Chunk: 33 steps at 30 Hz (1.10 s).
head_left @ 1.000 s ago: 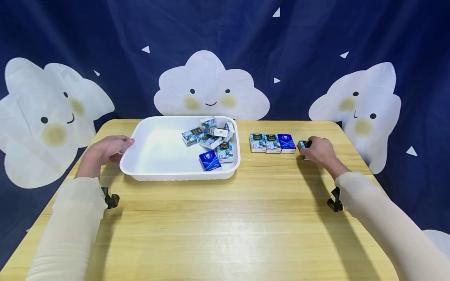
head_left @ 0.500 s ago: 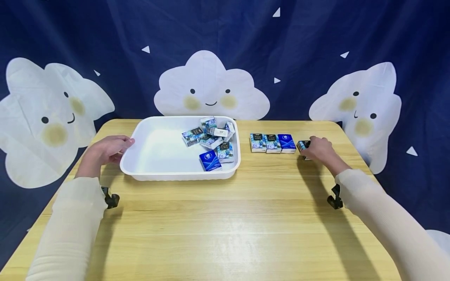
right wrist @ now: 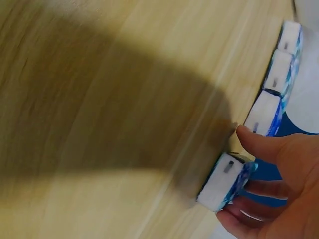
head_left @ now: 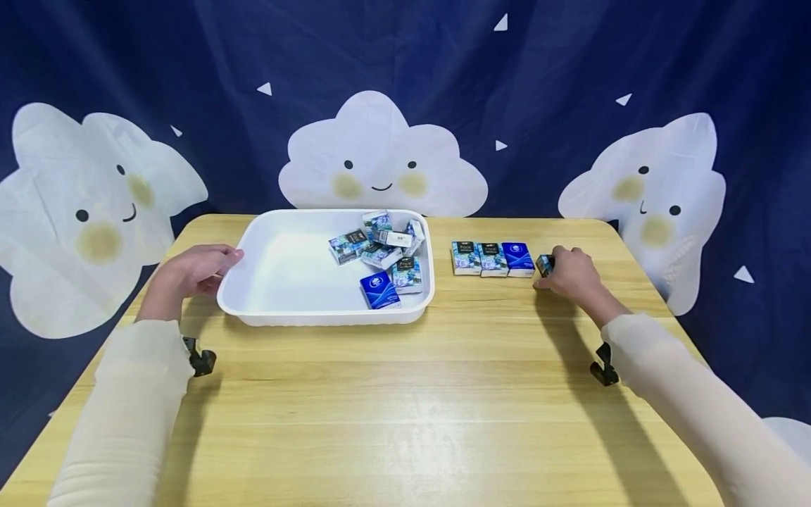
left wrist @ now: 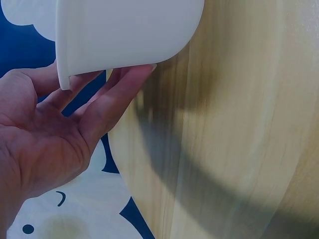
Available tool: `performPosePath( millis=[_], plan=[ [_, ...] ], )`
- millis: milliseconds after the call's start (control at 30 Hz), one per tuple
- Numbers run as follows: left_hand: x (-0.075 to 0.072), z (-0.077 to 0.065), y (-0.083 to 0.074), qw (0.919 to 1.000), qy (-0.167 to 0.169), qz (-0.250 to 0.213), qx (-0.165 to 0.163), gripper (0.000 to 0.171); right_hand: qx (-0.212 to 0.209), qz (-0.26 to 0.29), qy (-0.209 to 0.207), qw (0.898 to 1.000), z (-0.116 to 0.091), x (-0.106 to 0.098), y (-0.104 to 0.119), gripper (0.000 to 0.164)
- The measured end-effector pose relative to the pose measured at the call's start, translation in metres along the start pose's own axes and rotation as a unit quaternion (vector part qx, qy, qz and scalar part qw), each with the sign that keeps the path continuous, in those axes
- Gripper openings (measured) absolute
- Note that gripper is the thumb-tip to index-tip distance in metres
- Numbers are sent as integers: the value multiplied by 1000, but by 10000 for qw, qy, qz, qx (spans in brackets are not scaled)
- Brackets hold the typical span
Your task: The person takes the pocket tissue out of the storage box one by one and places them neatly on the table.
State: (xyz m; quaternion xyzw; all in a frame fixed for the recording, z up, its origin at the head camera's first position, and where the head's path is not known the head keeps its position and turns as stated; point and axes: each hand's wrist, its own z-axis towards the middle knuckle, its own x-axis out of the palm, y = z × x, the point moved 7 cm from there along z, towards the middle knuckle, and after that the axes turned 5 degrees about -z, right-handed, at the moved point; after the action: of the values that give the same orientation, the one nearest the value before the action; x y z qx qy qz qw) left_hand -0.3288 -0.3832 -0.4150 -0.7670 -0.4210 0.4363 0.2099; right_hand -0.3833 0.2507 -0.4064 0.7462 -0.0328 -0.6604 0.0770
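Note:
My left hand [head_left: 201, 269] holds the left end of a white plastic tray [head_left: 323, 319]. Its thumb lies on the rim, and the fingers [left wrist: 112, 102] reach underneath against the outer wall. At the right, my right hand [head_left: 575, 274] is at a small flower-printed tissue pack [head_left: 545, 265] on the table. In the right wrist view, fingertips are at the far end of this pack [right wrist: 217, 185], while the thumb [right wrist: 259, 144] stands apart from it. Left of it, two flower-printed tissue packs [head_left: 466, 258] and a blue tissue pack [head_left: 519, 260] lie side by side in a row.
Several more tissue packs, including a blue one [head_left: 380, 291], lie loosely in the tray's right half. The wooden table [head_left: 405, 408] extends toward me. Behind it hangs a dark blue curtain [head_left: 393, 49] with white clouds.
The right thumb has spread leftward off the pack, and the right hand now covers more of that pack. The left hand, the tray and the row of packs stay as they were.

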Motion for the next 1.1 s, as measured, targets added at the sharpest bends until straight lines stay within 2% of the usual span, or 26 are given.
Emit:
performPosePath(
  millis=[167,333,533,700,900,1100],
  plan=[
    [0,2,0,10000,-9,7,13,68,155,166,-111,9997,0,3,-6,73],
    [0,0,-1,10000,13,52,3,71,121,290,-199,9993,0,2,-8,72],
    [0,0,-2,10000,2,50,0,71,-83,273,-485,9984,1,-5,-10,58],
    [1,0,-2,9999,-20,100,47,71,81,417,-646,9970,2,-11,-16,48],
    [0,-1,-2,10000,-12,77,2,72,159,744,-697,9947,1,-18,-18,53],
    [1,0,-1,10000,-7,83,-16,72,215,869,-795,9928,1,-16,-20,51]
  ],
)
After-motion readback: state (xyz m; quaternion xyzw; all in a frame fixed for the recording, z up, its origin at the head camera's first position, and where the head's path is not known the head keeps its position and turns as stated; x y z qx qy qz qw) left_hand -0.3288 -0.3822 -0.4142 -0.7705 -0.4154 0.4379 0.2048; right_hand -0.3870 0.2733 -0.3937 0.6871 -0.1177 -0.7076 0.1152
